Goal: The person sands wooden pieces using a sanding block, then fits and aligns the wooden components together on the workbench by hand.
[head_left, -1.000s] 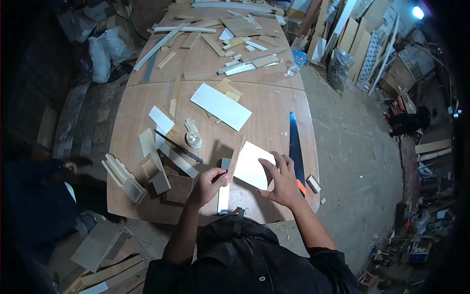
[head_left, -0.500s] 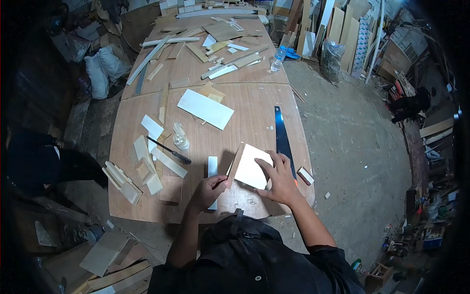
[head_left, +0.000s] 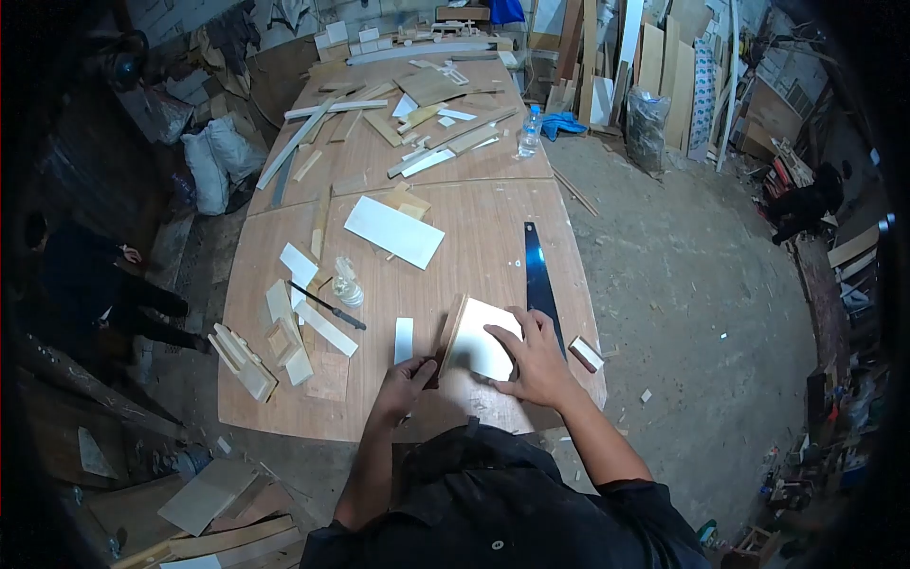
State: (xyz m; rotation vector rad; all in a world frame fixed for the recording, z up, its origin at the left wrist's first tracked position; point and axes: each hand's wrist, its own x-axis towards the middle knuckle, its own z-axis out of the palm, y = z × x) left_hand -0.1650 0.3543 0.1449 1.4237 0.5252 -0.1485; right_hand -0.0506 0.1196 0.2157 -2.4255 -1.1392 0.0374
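Note:
A white-faced wooden piece (head_left: 482, 339) with a brown wood edge on its left is tilted above the near part of the table. My right hand (head_left: 538, 362) grips it from the right, fingers over the white face and thumb at the lower edge. My left hand (head_left: 406, 387) is closed in a pinch by its lower left corner; something small and dark shows at the fingertips, too unclear to name. A narrow white strip (head_left: 404, 339) lies just beyond my left hand. To the right of the piece is a handsaw (head_left: 540, 284) with a dark blade.
On the table (head_left: 483, 213) are a white board (head_left: 394, 232), a clear jar (head_left: 347, 289), a dark slim tool (head_left: 327, 305) and a small block (head_left: 586, 355). Wood offcuts lie left and at the far end, near a water bottle (head_left: 529, 133). A person (head_left: 90, 275) stands at left.
The view has shifted slightly. My left hand has slid a little down and away from the piece's edge. My right hand keeps its hold. The person at left shows more fully.

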